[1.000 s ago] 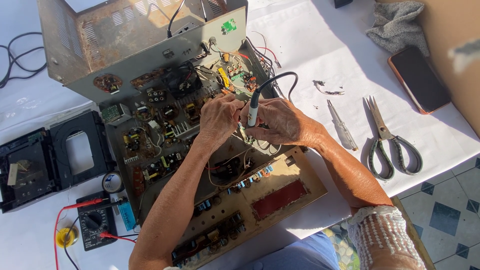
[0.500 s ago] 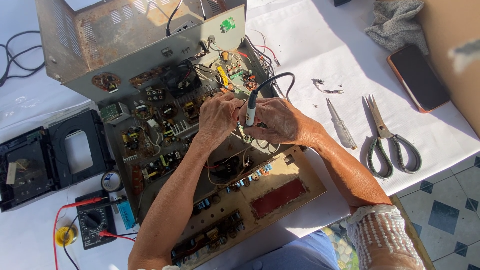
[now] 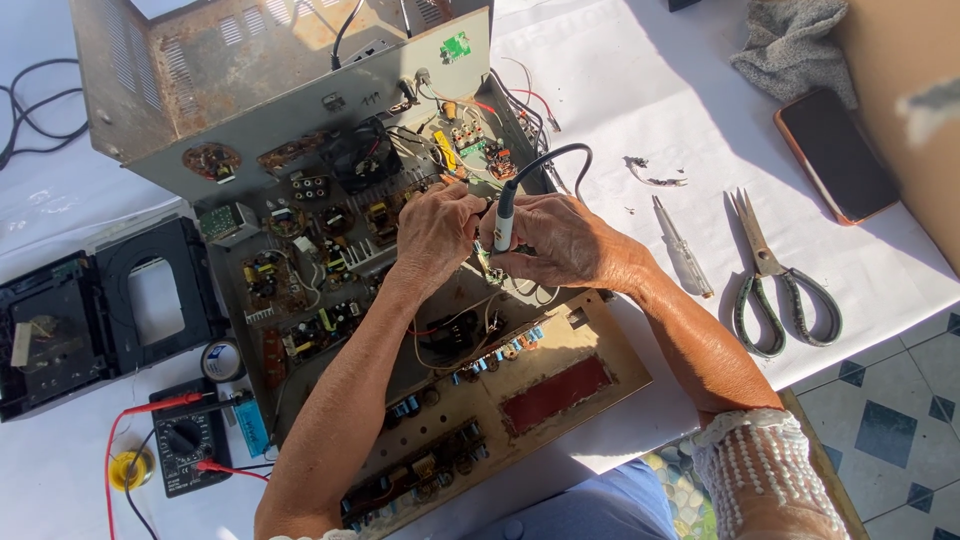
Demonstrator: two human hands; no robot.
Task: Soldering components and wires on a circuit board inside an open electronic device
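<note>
An opened electronic device (image 3: 330, 260) lies on the white table, its circuit boards and wires exposed and its metal cover (image 3: 250, 90) tipped up at the back. My right hand (image 3: 570, 243) grips a soldering iron (image 3: 506, 215) with a black cord, tip pointing down into the boards. My left hand (image 3: 435, 232) is pressed against it, fingers pinched over small components and wires; what it pinches is hidden. Both hands meet over the middle of the chassis.
Scissors (image 3: 775, 280) and a screwdriver (image 3: 683, 247) lie to the right, with a phone (image 3: 835, 155) and a grey cloth (image 3: 795, 50) beyond. A black disc tray (image 3: 100, 310), a multimeter (image 3: 190, 440) with red leads and a yellow solder spool (image 3: 130, 468) sit left.
The hands stay together over the boards, with only a slight shift of the iron and fingers.
</note>
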